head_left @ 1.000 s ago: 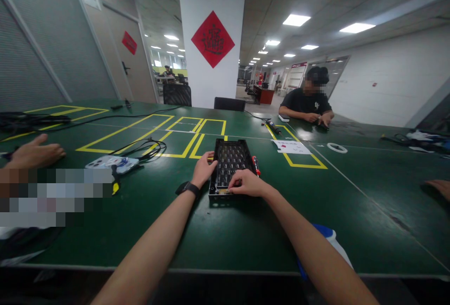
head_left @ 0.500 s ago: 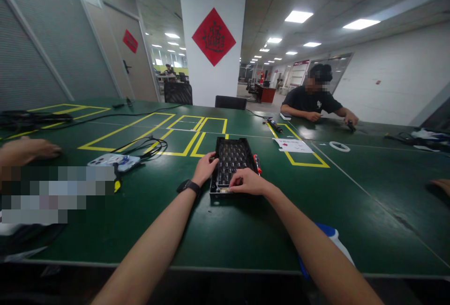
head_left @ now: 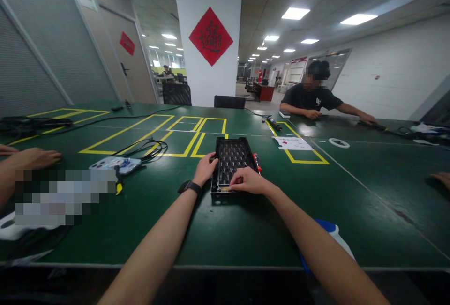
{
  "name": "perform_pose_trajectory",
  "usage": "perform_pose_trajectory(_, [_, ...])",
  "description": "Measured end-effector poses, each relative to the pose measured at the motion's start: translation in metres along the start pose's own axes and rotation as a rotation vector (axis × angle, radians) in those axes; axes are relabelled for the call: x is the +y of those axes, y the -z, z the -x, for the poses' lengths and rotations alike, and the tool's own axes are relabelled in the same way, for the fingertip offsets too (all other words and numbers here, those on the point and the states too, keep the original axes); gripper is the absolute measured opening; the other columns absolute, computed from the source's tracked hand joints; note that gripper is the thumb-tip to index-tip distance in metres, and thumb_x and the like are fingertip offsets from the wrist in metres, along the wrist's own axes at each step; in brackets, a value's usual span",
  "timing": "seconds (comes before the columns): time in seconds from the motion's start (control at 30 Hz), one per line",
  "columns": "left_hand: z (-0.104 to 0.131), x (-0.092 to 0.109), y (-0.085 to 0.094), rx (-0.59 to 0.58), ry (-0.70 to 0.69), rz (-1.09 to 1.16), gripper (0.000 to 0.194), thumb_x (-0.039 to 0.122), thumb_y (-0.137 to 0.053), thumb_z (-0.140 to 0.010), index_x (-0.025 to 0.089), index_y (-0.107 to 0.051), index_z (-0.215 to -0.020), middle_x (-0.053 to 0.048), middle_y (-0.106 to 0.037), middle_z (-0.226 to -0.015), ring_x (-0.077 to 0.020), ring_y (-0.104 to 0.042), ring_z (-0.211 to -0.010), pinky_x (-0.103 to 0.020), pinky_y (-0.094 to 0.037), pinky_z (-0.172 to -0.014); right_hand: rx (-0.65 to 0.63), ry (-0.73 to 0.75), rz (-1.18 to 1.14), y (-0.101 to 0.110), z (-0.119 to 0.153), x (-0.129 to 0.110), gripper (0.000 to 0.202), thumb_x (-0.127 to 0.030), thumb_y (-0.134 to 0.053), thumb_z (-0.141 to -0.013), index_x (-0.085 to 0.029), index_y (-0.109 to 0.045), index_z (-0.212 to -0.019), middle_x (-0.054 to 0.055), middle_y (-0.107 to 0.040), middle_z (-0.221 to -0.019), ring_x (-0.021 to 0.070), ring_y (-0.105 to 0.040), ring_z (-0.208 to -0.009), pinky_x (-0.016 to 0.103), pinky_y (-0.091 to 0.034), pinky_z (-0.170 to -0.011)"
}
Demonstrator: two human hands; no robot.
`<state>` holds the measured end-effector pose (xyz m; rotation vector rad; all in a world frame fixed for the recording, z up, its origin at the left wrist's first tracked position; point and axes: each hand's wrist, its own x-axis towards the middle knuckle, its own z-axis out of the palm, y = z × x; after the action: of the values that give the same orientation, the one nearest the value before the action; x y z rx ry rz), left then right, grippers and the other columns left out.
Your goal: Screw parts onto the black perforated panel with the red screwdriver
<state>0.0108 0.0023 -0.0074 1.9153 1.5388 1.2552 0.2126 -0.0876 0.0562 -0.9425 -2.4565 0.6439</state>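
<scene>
A black open case (head_left: 233,148) with rows of small metallic pieces lies on the green table before me. My left hand (head_left: 206,168) grips the case's left edge, thumb and fingers closed on it. Over the case's near right part, my right hand (head_left: 248,181) is pinched, its fingertips down at a small yellowish piece (head_left: 225,189) in the near compartment. Whatever sits between those fingertips is too small to make out. A red and black tool (head_left: 258,163) lies against the case's right side.
On the green table (head_left: 267,234) are a phone (head_left: 121,164) with black cables at left, a white paper (head_left: 293,143), a white ring (head_left: 339,143) and a blue and white object (head_left: 335,237). Another person's hand (head_left: 38,157) rests at left; a person in black (head_left: 312,96) sits across.
The person across has stretched an arm further to the right. At the left edge, more of another person's hands shows. My hands have barely moved, and the view has shifted slightly.
</scene>
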Motion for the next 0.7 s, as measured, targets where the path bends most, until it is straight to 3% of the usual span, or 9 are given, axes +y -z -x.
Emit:
perform_pose_trajectory(0.4, [-0.0007,-0.0009,-0.0005,0.005,-0.014,0.042,0.037,0.027,-0.049,-0.078,0.015,-0.056,-0.112,-0.009,-0.059,-0.115,-0.0193,-0.056,-0.101,-0.034,-0.041,-0.093,0.007,0.009,0.02,-0.0022,-0.0008,0.0007,0.02,-0.033,-0.063,-0.071,-0.015,-0.069,-0.078,0.004,-0.064,-0.078,0.0111,-0.055,-0.071,0.021,-0.041,-0.065])
perform_pose_trajectory(0.7, [-0.0026,-0.0077,-0.0028,0.006,-0.032,0.042,0.038,0.028,-0.048,-0.079,0.014,-0.055,-0.114,-0.01,-0.059,-0.114,-0.0197,-0.056,-0.1,-0.035,-0.042,-0.092,-0.005,-0.025,0.014,-0.003,-0.0004,0.0019,0.023,-0.036,-0.063,-0.072,-0.015,-0.069,-0.078,0.003,-0.063,-0.074,0.0098,-0.052,-0.064,0.02,-0.038,-0.058])
